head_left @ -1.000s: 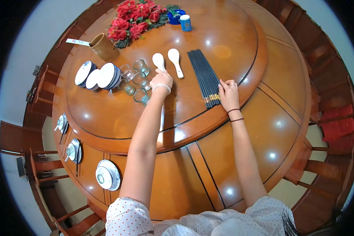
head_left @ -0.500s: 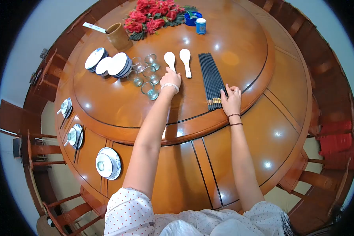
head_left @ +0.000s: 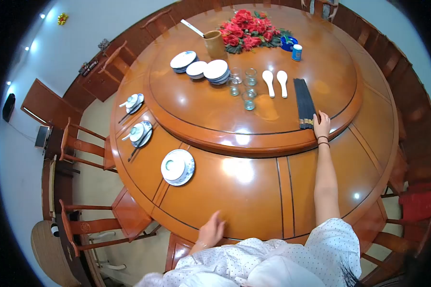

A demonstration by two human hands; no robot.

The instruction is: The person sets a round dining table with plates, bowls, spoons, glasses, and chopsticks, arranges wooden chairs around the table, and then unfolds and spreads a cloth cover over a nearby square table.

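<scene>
Whether our right hand (head_left: 322,124) is closed on the chopsticks (head_left: 304,100) we cannot tell; it touches the right side of their near end, on the turntable (head_left: 201,110). Our left hand (head_left: 210,232), near the table's (head_left: 244,201) edge, is too blurred to judge. Uneven sideways pressure could fan the row apart; a jolted turntable could tip the glasses (head_left: 249,104).

No words or numbers can be read. The little blue jar (head_left: 297,53), far past the right hand (head_left: 322,125), maybe has a label, but it is too tiny to read. Any writing on the white strip (head_left: 192,28), far ahead of the left hand (head_left: 211,230), is too small to read too.
</scene>
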